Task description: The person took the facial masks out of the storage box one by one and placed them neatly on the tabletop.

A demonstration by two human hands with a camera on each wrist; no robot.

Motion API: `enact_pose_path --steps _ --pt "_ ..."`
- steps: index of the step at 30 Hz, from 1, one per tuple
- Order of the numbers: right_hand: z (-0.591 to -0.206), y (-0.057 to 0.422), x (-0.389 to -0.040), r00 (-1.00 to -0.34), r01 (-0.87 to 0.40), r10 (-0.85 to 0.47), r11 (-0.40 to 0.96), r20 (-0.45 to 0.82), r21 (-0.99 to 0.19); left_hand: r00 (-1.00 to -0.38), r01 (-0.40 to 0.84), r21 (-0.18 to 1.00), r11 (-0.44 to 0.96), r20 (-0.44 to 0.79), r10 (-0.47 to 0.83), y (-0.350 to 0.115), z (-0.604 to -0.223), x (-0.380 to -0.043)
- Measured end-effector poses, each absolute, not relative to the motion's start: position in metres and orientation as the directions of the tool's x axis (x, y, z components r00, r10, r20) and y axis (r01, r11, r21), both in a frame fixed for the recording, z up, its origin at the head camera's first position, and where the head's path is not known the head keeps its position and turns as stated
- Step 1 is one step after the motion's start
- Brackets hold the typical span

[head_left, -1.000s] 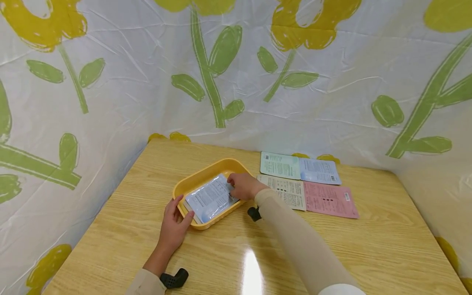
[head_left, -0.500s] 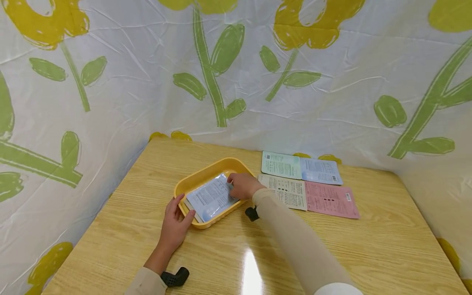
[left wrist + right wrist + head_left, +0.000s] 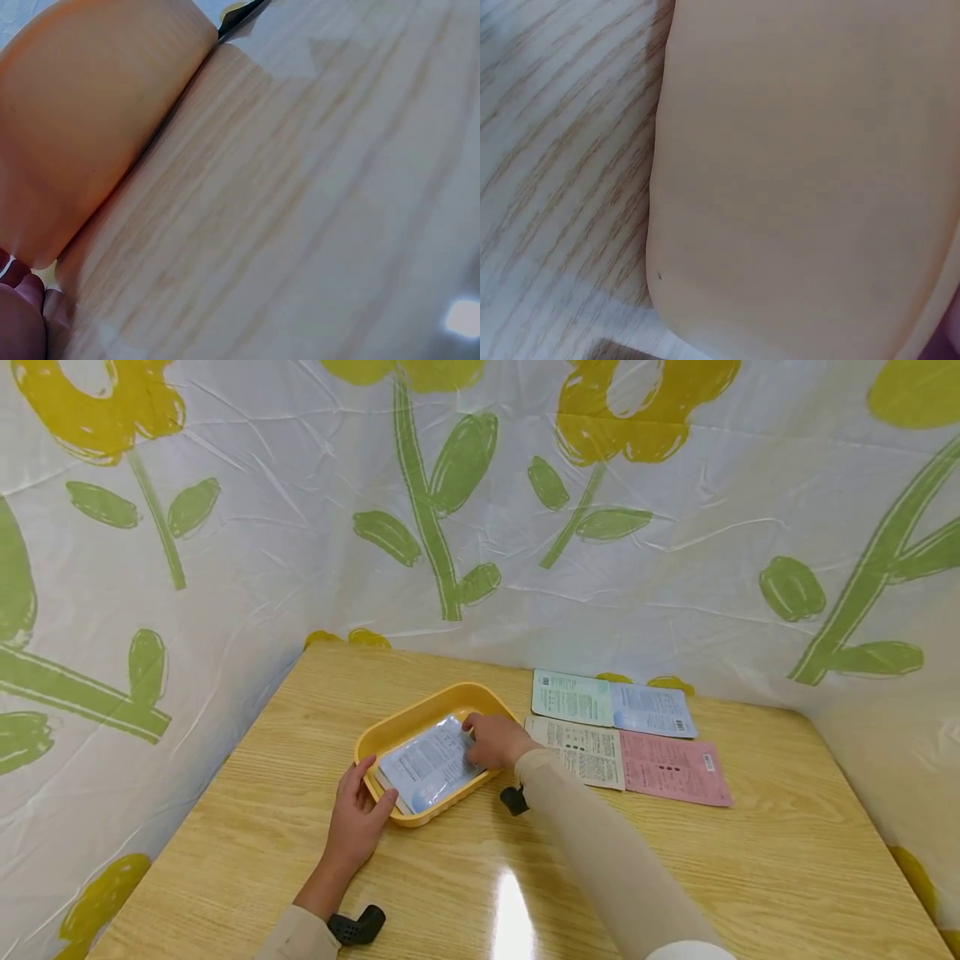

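On the table stands a yellow plastic tray with rounded corners, its outer wall also filling much of both wrist views. A shiny pale blue-white sheet mask packet lies flat inside, on top of at least one other packet whose edge shows at the left end. My left hand grips the tray's left end, thumb at the near rim and fingers along the far side. Over the tray's right end, my right hand has curled fingers and pinches the packet's right end; the fingertips are partly hidden.
Right of the tray lie a green packet, a blue packet, a cream packet and a pink packet, edge to edge in two rows. Flower-printed cloth surrounds the wooden table.
Both hands and the tray stay in nearly the same place. The top packet's surface has shifted very slightly and its glare has changed.
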State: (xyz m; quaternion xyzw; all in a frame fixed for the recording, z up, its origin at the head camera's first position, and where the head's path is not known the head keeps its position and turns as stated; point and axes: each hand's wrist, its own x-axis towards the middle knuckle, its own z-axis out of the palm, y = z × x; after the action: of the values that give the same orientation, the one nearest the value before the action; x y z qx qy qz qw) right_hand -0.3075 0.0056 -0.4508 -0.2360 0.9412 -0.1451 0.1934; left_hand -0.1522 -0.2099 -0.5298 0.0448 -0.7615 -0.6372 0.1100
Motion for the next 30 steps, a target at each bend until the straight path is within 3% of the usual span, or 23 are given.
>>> enact_pose_path --steps 6,16,30 --pt "-0.4507 0.0062 -0.3053 -0.811 -0.424 -0.518 0.840 -0.270 -0.338 -0.974 0.072 0.982 0.176 0.107 -0.202 -0.2100 -0.5292 -0.1514" --pt "-0.4477 0.0038 -0.3004 -0.776 -0.557 -0.585 0.811 -0.235 -0.179 -0.974 0.070 0.980 0.188 0.108 -0.199 -0.2100 -0.5293 -0.1503" --pt "-0.4503 0.0082 -0.3015 -0.766 -0.458 -0.602 0.758 -0.226 -0.465 -0.970 0.085 0.977 0.196 0.126 -0.209 -0.2106 -0.5321 -0.1519"
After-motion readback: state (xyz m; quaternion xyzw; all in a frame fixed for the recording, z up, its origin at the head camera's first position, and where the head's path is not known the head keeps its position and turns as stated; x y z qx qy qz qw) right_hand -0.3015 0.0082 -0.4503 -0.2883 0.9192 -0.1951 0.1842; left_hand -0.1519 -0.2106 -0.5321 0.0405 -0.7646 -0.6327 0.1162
